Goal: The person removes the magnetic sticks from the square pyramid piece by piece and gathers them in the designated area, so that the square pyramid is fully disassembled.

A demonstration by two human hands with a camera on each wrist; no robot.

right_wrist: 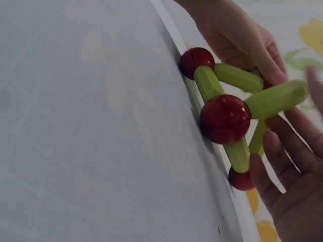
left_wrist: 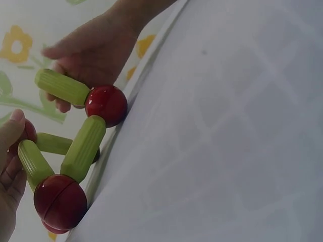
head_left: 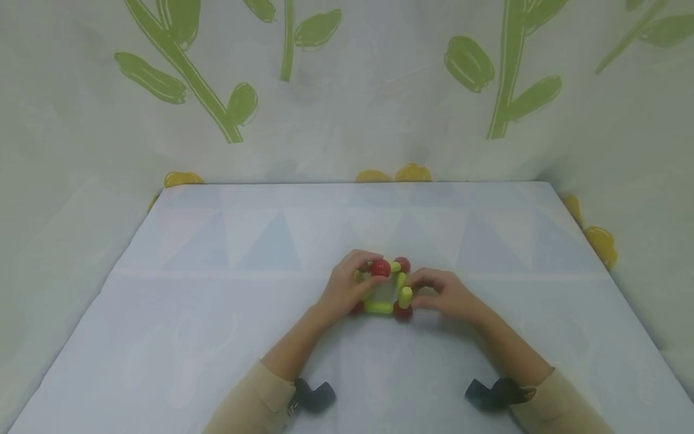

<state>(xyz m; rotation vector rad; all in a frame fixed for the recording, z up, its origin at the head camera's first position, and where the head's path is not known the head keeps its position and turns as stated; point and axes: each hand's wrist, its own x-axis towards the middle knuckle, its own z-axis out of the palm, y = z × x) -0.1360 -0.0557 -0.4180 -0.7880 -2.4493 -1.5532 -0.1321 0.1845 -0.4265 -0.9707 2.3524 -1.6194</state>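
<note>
A frame of light green rods and red balls stands on the table, with rods [head_left: 379,307] along its base. In the head view my left hand [head_left: 347,286] pinches a raised red ball [head_left: 381,267] at the frame's left side between thumb and fingers. At the near right corner sits another red ball [head_left: 403,310], from which a green rod [right_wrist: 277,99] sticks up with its far end free. My right hand [head_left: 447,295] is just right of this rod, fingers extended and spread around it in the right wrist view. Its thumb looks apart from the rod.
The white table [head_left: 217,337] has faint blue triangles and stretches out on all sides of the frame. Behind it hangs a pale backdrop [head_left: 347,126] with green leaves and yellow flowers. Dark wrist devices [head_left: 316,396] are worn at both sleeves.
</note>
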